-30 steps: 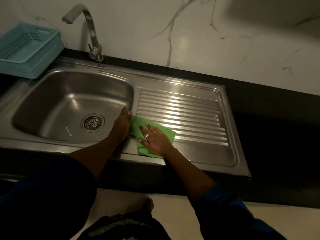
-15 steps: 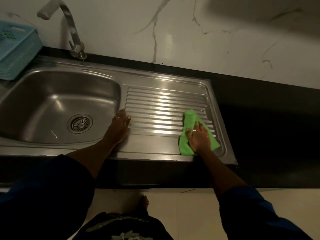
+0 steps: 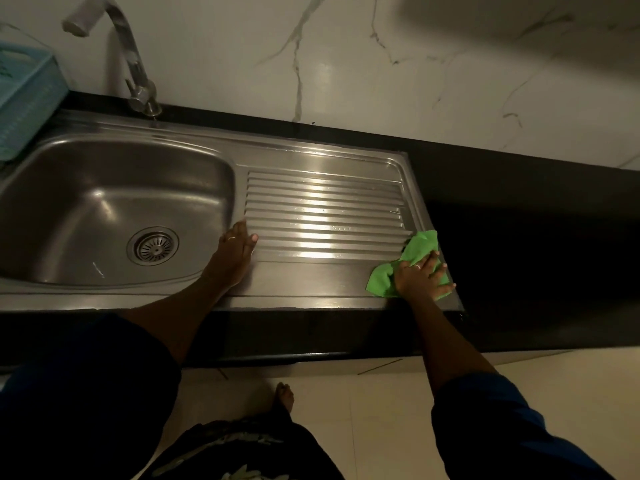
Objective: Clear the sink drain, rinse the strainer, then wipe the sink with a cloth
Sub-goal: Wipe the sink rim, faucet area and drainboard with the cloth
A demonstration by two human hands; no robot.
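Note:
A steel sink (image 3: 114,188) with a round strainer (image 3: 153,246) seated in its drain fills the left. A ribbed drainboard (image 3: 323,216) extends to its right. My right hand (image 3: 420,277) presses flat on a green cloth (image 3: 417,247) at the drainboard's front right corner, fingers spread over it. My left hand (image 3: 235,249) rests flat, fingers together, on the ridge between basin and drainboard, holding nothing. The basin looks free of debris apart from a small pale streak (image 3: 98,270) near its front.
A curved tap (image 3: 133,67) stands behind the basin. A blue plastic basket (image 3: 24,98) sits at the far left on the sink edge. Black countertop (image 3: 519,237) runs right of the sink, a marble wall behind. My bare foot (image 3: 284,398) shows on the tiled floor below.
My right hand has slid the green cloth rightward along the drainboard, from beside the basin to the front right corner. My left hand stays braced on the ridge.

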